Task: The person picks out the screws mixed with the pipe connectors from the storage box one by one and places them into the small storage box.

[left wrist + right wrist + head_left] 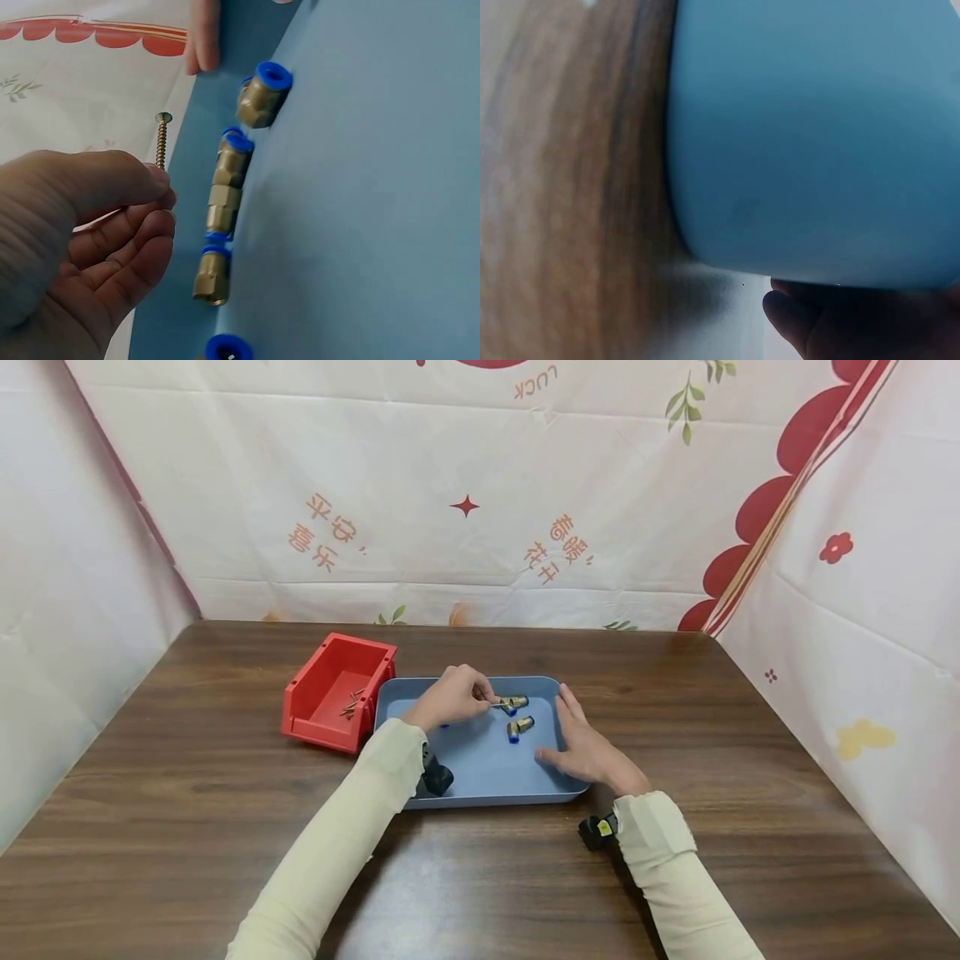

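Observation:
My left hand (453,697) is over the blue tray (491,772), its thumb and a finger pinching a brass-coloured screw (162,141). The screw's flat head points away from the palm in the left wrist view. Near that hand, several brass pipe fittings (225,196) with blue ends lie on the tray floor. My right hand (588,750) touches the tray's right side, fingers extended along the rim and thumb reaching inward. In the right wrist view, only a dark part of the hand (855,322) shows beside the tray wall.
A red open-front bin (322,731) stands against the tray's left end, with several screws (352,703) inside. The brown wooden table (187,827) carries everything. White printed cloth (420,460) hangs behind and at both sides.

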Available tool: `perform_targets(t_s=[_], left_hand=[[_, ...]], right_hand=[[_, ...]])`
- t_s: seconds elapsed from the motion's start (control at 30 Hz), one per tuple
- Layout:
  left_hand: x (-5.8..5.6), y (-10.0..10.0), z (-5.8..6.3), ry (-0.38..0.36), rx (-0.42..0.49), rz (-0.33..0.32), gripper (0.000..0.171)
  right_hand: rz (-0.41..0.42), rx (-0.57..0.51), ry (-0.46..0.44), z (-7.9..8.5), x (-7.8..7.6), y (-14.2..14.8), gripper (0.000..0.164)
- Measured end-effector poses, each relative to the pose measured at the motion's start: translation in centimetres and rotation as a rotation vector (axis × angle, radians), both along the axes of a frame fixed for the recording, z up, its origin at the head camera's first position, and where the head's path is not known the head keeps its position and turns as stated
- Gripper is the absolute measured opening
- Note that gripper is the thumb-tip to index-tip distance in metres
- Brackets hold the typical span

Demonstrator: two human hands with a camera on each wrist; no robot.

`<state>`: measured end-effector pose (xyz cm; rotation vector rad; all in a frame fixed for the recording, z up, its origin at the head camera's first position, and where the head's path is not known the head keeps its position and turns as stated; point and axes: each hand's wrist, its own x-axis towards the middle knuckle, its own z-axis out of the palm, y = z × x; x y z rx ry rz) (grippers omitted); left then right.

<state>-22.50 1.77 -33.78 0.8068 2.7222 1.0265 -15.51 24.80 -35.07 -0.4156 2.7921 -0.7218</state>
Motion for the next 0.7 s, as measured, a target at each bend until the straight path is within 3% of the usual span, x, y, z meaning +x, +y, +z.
perform_targets(t_s=[0.3, 0.7], left_hand=[[-0.2, -1.5, 1.4, -0.010, 0.014, 0.031, 0.011], [-0.1, -4.2, 2.3, 0.035, 0.024, 0.084, 0.013]], right_hand=[[0.015, -0.004, 0.004, 0.1, 0.0, 0.0, 0.090], [0.017, -0.002, 0.006, 0.1, 0.1, 0.0, 0.088]])
